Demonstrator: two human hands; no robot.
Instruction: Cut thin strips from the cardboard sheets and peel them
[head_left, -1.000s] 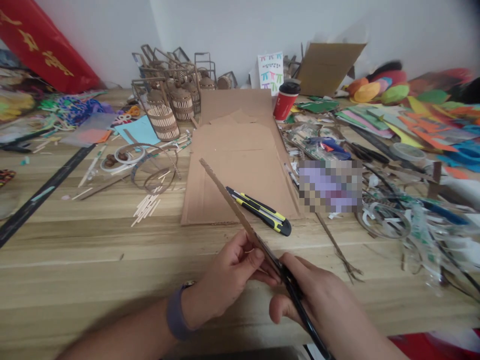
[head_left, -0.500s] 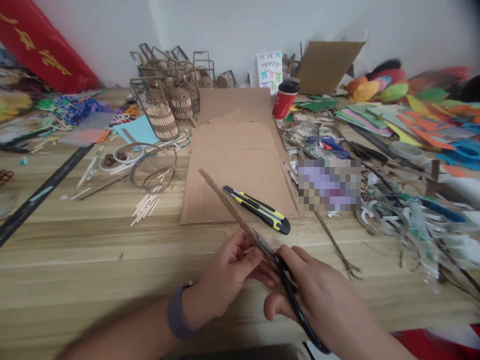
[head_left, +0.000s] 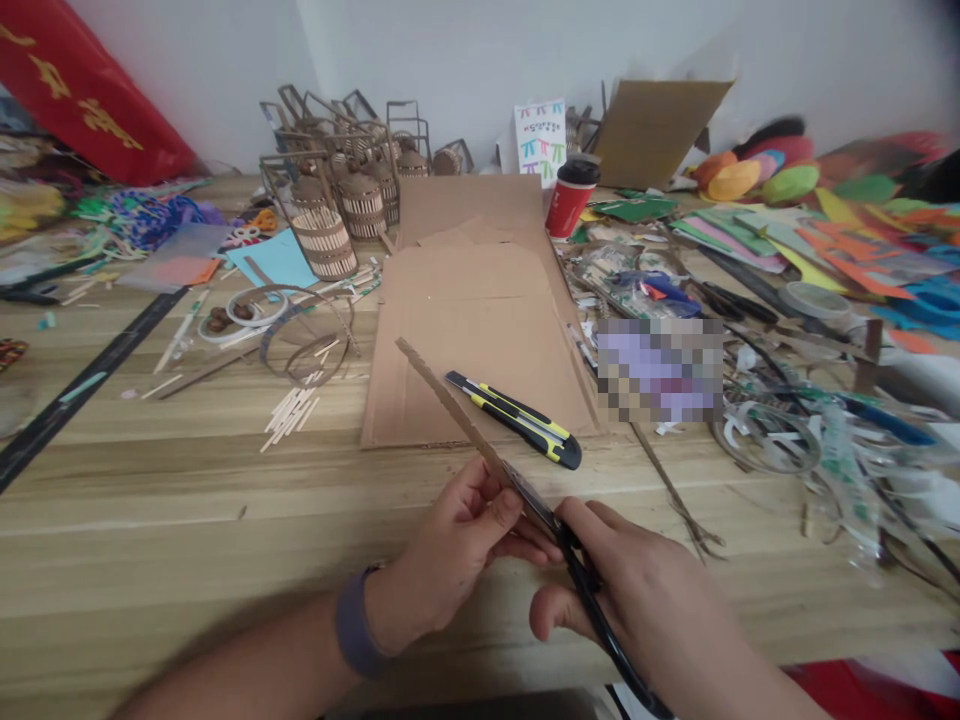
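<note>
My left hand (head_left: 476, 530) pinches a narrow brown cardboard strip (head_left: 442, 395) between thumb and fingers; its far end reaches up and left over a flat sheet of cardboard (head_left: 465, 330). In my right hand (head_left: 637, 570) is a pair of black-handled scissors (head_left: 600, 610), with the metal blades along the strip's near end, close to my left fingertips. How far the blades are apart I cannot tell. A yellow and black utility knife (head_left: 517, 418) lies on the cardboard sheet, just beyond my hands.
Small stick-and-cardboard lanterns (head_left: 330, 240) stand at the back left, near loose sticks (head_left: 292, 412) and a cardboard ring (head_left: 307, 335). A red lidded cup (head_left: 570, 205) stands behind the sheet. Tape rolls (head_left: 772, 437), scraps and coloured paper (head_left: 847, 250) crowd the right side.
The scissor handles in my right hand have shifted slightly, and the blades look closer together. My left hand and the strip have hardly moved.
</note>
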